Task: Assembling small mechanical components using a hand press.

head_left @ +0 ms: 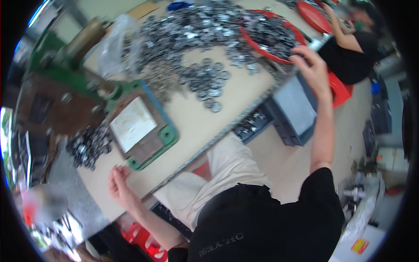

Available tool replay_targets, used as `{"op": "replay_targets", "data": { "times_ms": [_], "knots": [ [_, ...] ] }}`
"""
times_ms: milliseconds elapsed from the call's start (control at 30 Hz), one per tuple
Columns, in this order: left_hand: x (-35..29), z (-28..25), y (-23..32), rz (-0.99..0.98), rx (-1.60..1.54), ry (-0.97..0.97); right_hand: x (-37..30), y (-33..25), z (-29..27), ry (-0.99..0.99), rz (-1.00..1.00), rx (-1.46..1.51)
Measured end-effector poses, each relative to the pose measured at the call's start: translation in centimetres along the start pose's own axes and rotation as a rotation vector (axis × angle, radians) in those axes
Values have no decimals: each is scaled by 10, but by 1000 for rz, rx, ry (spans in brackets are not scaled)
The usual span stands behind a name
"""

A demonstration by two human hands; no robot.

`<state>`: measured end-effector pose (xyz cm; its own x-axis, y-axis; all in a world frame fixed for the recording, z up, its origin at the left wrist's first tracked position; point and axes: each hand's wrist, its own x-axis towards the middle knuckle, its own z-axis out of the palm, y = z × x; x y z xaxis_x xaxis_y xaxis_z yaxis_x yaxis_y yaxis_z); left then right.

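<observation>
My right hand (313, 70) is raised at the near right rim of a red basin (252, 43) heaped with small dark metal pieces (270, 31). Its fingers are curved and apart, and I make out nothing held in them. Beside the front corner of a green machine base (172, 139), my left hand (118, 184) is closed, fingertips together. Whatever it may hold is too small or blurred to tell. A pale plate (133, 124) lies on that base. Loose round metal discs (211, 85) are spread on the table right of it.
A large heap of metal parts (187, 32) covers the table's far side, beside a clear plastic bag (115, 50). More dark pieces (89, 146) lie left of the machine. Grey crates (294, 105) stand below the table's right edge. Another person (355, 50) sits at far right.
</observation>
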<state>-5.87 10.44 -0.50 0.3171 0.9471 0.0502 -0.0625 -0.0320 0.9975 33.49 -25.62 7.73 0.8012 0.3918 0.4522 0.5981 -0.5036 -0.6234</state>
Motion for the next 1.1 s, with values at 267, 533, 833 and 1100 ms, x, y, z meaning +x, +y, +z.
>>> {"op": "replay_targets", "data": {
  "times_ms": [267, 533, 833, 1100],
  "knots": [
    [39, 19, 9, 32, 489, 56, -8, -39, 35, -66, -152, -93],
    [97, 15, 4, 271, 938, -126, -39, -107, 116, -310, -308, 28],
    [74, 7, 8, 137, 257, 52, -23, -137, 174, -464, -308, 239],
    [-5, 9, 11, -257, -627, -221, -7, -137, 209, -448, -237, -344]
  ]
}}
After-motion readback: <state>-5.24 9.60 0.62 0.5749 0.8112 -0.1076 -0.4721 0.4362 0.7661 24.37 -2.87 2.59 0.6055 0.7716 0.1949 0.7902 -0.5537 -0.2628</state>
